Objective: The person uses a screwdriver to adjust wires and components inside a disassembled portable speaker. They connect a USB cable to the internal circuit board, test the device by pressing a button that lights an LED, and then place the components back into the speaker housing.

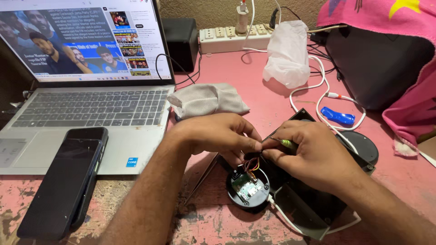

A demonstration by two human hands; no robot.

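Left hand (218, 134): fingers pinched on thin wires (252, 164)
Right hand (313, 152): fingers clamped round green-handled tool (288, 144)
Round open device (248, 187): on pink surface (254, 90); looks light, fragile; steady by rim, spare the circuit board (247, 188)

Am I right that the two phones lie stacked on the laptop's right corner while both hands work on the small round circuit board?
Not quite: the head view shows the phones stacked on the laptop's left corner, overhanging the table. The rest holds: the left hand and right hand work at the round circuit board.
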